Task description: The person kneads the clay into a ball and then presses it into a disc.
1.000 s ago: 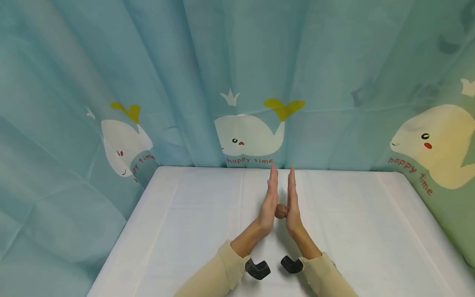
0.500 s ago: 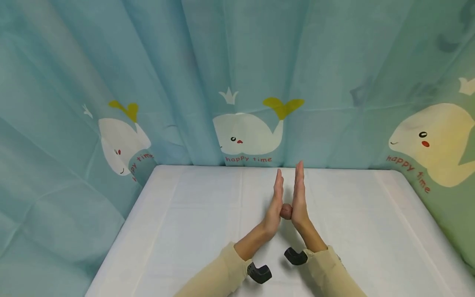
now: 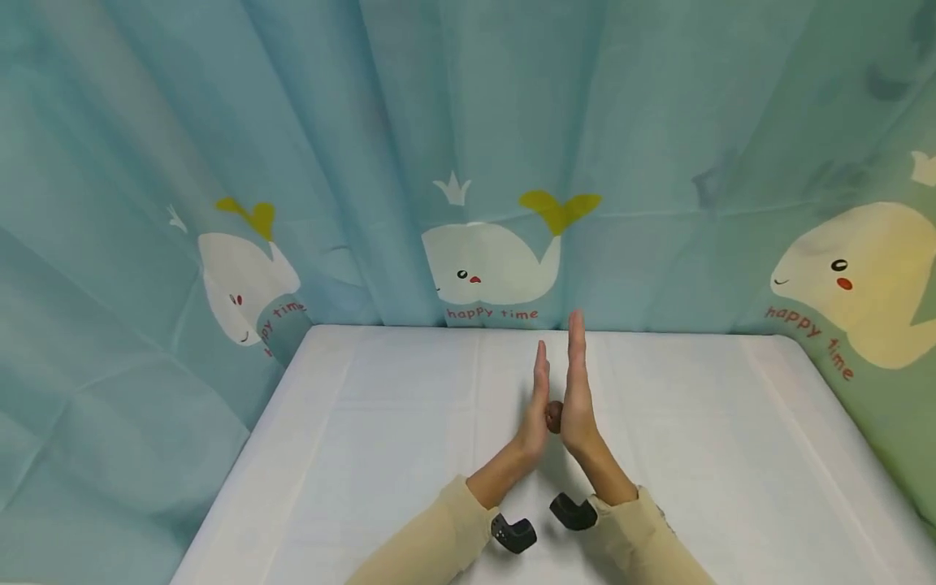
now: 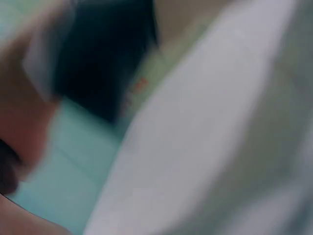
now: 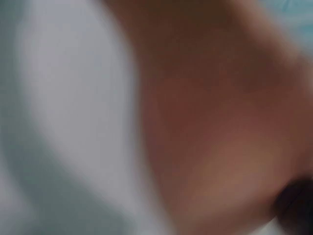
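Observation:
A round brown walnut (image 3: 553, 417) is caught between my two palms, near their heels, above the white table. My left hand (image 3: 535, 414) stands on edge with straight fingers pointing away from me and presses the walnut from the left. From the other side my right hand (image 3: 578, 398) presses it, fingers also straight and reaching farther forward than the left ones. Part of the walnut is covered by the right palm. The left wrist view is blurred, with the dark walnut (image 4: 7, 171) at its left edge. In the right wrist view, the walnut (image 5: 296, 208) shows darkly at the lower right.
A white-covered table (image 3: 395, 439) lies under both hands. Behind it and along the sides hangs a blue-green curtain (image 3: 658, 146) printed with whales. Black curved camera mounts (image 3: 514, 534) stick out inward from both sleeve cuffs.
My right hand has slid forward while the left has drawn back, with the walnut still between the palms. Both hands shifted right, then back left.

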Action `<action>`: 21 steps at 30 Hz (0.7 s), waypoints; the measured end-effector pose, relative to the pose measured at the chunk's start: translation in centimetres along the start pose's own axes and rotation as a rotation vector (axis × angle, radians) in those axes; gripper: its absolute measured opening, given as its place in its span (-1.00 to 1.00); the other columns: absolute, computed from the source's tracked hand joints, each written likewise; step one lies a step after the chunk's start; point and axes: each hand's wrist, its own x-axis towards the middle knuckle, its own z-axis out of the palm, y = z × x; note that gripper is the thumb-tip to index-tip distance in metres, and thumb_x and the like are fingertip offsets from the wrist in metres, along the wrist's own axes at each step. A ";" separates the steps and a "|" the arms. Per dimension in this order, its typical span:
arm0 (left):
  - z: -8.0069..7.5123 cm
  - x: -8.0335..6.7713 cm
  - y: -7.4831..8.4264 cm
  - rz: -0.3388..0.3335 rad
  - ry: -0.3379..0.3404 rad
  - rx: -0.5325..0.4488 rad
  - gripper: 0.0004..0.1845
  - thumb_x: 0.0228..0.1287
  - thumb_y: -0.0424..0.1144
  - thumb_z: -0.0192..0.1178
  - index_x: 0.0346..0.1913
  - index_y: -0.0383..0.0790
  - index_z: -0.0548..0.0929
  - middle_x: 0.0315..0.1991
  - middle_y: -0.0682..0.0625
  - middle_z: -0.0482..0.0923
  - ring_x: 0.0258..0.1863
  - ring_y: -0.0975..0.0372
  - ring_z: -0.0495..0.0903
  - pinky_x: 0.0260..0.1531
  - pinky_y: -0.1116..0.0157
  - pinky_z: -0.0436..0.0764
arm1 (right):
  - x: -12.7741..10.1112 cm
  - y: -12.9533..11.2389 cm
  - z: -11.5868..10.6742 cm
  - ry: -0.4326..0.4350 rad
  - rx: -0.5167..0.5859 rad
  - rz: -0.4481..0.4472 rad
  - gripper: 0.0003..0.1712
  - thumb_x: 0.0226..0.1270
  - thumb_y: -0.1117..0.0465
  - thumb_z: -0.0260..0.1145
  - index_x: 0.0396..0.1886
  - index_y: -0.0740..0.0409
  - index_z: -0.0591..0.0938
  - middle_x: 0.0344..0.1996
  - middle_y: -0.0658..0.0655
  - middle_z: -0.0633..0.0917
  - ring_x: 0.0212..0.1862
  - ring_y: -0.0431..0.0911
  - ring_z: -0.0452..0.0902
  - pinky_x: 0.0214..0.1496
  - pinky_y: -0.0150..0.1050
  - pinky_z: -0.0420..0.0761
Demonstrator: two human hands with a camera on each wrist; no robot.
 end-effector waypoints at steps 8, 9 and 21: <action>0.0 0.7 3.1 0.060 0.039 -0.057 -0.28 0.65 0.23 -0.59 0.68 0.02 -0.35 0.68 0.05 -0.43 0.65 0.07 -0.36 0.55 -0.04 -0.31 | -1.6 2.2 0.0 -0.026 0.066 0.065 -0.35 0.72 -0.03 -0.55 0.71 -0.14 -0.20 0.68 0.02 -0.26 0.16 -0.35 0.35 -0.11 -0.49 0.41; -0.3 1.1 3.2 0.070 0.058 -0.028 -0.29 0.66 0.20 -0.60 0.68 0.00 -0.34 0.68 0.05 -0.43 0.65 0.09 -0.36 0.55 -0.05 -0.32 | -2.1 2.1 0.4 -0.043 0.082 0.072 -0.35 0.72 -0.04 -0.55 0.71 -0.16 -0.20 0.67 0.01 -0.26 -0.03 -0.32 0.34 -0.15 -0.45 0.40; 0.0 0.0 1.2 0.061 0.028 0.058 -0.29 0.66 0.19 -0.65 0.68 -0.03 -0.35 0.68 0.03 -0.45 0.62 0.09 -0.29 0.53 -0.10 -0.24 | 0.4 0.7 -0.2 0.010 0.021 0.020 -0.36 0.73 -0.03 -0.51 0.70 -0.20 -0.21 0.67 -0.09 -0.23 0.64 -0.16 -0.48 0.59 0.00 -0.38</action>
